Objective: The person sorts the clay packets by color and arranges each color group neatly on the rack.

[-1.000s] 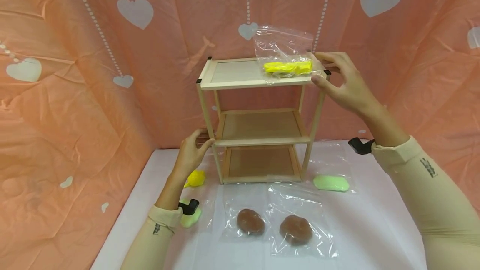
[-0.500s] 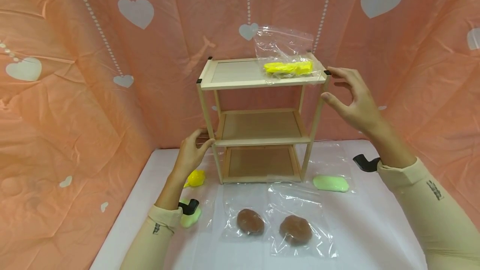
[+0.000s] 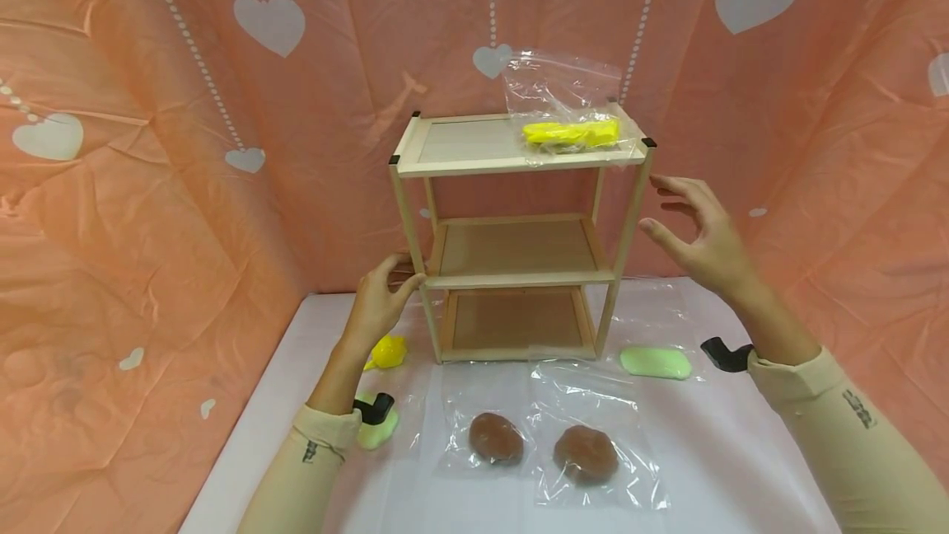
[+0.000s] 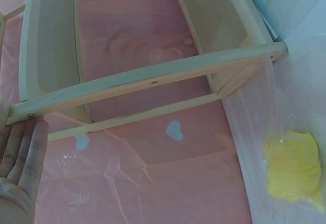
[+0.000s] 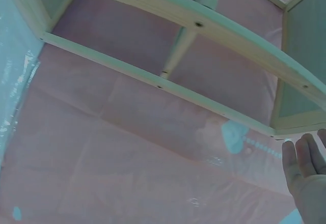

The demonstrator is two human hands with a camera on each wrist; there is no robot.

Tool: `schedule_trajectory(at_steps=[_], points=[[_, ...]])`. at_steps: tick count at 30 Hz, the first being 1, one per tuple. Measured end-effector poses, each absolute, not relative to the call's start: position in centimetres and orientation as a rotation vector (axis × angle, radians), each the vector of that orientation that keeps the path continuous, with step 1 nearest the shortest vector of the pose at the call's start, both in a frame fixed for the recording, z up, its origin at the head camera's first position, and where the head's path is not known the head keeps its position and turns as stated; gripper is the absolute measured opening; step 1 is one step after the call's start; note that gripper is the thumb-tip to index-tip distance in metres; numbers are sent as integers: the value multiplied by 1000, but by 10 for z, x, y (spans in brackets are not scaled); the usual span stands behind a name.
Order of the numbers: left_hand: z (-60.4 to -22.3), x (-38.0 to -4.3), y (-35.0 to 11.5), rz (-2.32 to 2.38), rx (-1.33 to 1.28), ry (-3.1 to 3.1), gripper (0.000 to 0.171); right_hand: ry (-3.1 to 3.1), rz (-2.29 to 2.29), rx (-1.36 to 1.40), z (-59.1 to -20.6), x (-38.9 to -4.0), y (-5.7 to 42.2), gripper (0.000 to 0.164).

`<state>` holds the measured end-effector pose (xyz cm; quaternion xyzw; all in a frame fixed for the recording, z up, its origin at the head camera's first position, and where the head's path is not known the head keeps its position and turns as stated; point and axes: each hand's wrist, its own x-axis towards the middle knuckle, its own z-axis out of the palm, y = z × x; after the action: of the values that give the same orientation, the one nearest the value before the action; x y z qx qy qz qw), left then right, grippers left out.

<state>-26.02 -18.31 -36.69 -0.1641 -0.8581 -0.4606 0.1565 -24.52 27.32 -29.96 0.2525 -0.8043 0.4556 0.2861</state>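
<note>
Can't see all of the bare left hand (image 3: 376,301), partly tucked behind the slim pale wooden post (image 3: 404,217). Can't read the tiny dark print (image 3: 860,408) on the beige fabric right sleeve (image 3: 841,452), tbh.

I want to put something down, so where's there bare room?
The middle shelf and bottom shelf look bare, as does the top shelf left of the bagged yellow lump. It's crowded in front of the rack, where two bagged brown lumps lie side by side.
</note>
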Motion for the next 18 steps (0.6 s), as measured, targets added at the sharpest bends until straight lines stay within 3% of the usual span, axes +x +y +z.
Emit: schedule_trajectory(at_steps=[18], points=[[-366, -260, -182, -1312, -472, -2455, 36, -2161, 1279, 715, -343, -249, 273, 57]])
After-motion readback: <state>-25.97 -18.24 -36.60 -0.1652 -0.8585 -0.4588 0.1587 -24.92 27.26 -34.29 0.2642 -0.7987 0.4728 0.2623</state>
